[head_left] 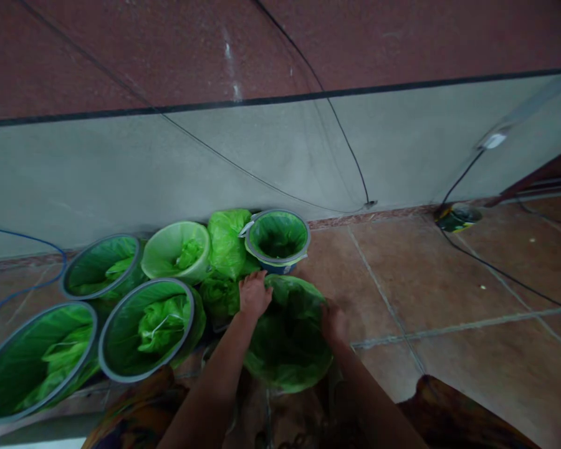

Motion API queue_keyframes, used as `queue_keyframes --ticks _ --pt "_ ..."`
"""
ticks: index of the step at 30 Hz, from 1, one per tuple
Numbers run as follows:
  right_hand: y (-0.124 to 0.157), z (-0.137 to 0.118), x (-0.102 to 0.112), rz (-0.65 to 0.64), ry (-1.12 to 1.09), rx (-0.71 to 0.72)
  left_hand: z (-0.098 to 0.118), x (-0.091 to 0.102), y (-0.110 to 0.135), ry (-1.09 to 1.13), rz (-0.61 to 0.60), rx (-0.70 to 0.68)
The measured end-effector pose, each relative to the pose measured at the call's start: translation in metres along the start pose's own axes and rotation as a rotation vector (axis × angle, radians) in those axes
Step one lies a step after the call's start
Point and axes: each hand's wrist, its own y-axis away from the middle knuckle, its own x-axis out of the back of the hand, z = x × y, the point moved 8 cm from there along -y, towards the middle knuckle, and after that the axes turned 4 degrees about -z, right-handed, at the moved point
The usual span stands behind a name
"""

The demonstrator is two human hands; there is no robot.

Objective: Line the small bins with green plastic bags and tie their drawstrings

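A round bin lined with a thin green plastic bag (285, 374) stands on the floor between my feet, its mouth facing up. The inside is dark. My left hand (255, 294) is at the far left of its rim, fingers curled over the edge of the green liner. On the opposite side, my right hand (335, 323) grips the rim and liner; motion blurs it and its fingertips are partly hidden. Just beyond my left hand is a smaller grey-rimmed bin (303, 254), also lined in green. Bunched green bags (229, 243) lie beside it.
Several more lined bins stand at left, including a grey-rimmed one (105, 355) and a pale green one (144, 255), with crumpled bags inside. Black cables hang along the wall (121, 162). A dark container (458, 217) sits at right on the tiled floor (430, 280).
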Motion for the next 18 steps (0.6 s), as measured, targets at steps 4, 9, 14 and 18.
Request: queue_keyframes --ticks 4,9,14,18 --pt "0.039 0.034 0.005 0.129 -0.085 -0.196 -0.003 0.008 0.001 0.090 0.084 0.039" --pt "0.039 0.032 0.031 0.244 -0.137 -0.251 -0.003 0.009 -0.020 0.187 0.100 0.044" --pt "-0.046 -0.023 0.043 0.030 0.009 -0.032 -0.011 -0.010 -0.050 0.204 -0.095 0.166" --pt "-0.096 -0.055 0.025 -0.140 0.069 0.072 -0.014 -0.023 -0.056 0.192 -0.135 0.194"
